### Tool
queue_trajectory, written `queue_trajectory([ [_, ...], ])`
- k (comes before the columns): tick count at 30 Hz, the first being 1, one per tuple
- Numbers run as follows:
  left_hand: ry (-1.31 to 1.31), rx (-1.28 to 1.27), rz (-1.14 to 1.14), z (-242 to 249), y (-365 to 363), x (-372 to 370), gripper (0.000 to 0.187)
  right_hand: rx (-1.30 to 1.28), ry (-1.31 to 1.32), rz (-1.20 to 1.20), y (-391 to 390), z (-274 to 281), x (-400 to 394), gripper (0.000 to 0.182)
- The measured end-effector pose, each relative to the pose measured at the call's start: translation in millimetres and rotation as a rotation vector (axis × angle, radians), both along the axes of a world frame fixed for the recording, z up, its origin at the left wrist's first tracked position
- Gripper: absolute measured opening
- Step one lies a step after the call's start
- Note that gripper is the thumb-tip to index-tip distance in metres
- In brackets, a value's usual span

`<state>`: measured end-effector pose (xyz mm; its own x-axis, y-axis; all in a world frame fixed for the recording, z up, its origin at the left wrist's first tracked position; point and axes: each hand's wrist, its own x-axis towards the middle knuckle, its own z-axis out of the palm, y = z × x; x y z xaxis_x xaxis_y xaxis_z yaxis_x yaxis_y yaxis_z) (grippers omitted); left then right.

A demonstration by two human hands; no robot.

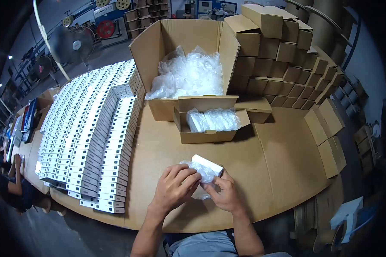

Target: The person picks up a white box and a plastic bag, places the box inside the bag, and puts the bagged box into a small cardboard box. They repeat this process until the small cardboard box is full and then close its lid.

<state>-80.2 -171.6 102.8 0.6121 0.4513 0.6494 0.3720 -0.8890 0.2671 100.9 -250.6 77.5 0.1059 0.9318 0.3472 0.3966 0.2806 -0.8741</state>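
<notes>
Over the near part of the table, both my hands work on a small white box (209,164) that is partly inside a clear plastic bag (206,174). My left hand (176,187) has its fingers curled onto the bag from the left; its fingertips are partly hidden. On the right, my right hand (225,193) pinches the bagged box between thumb and fingers near its lower end. The box's far end sticks out of the bag, tilted. Just beyond my hands stands an open brown carton (208,137) holding a row of plastic-wrapped white boxes (214,120).
Stacks of white boxes (85,141) cover the left side. A large carton (163,110) full of clear bags (191,73) stands at the back. Brown cartons (270,51) are piled at back right; open ones (326,118) line the right edge. Another person (15,184) is at far left.
</notes>
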Motion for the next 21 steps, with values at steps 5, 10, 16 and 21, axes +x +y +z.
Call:
queue_trajectory([
  [5,-0.017,-0.363,-0.179,5.1,1.0,-4.1,0.017,-0.105,-0.099,-0.015,-6.2,6.0,9.4,0.018],
  [10,0.097,-0.547,-0.201,1.0,7.4,-11.6,0.02,-0.117,-0.076,0.003,-9.4,4.1,14.5,0.021],
  [16,-0.015,-0.321,0.13,2.9,27.0,-16.4,0.041,-0.128,-0.094,0.017,-11.3,-2.6,17.1,0.022],
  [21,-0.16,-0.233,-0.068,-2.0,26.4,-17.7,0.042,-0.153,-0.086,0.021,-11.5,-6.0,18.9,0.024],
])
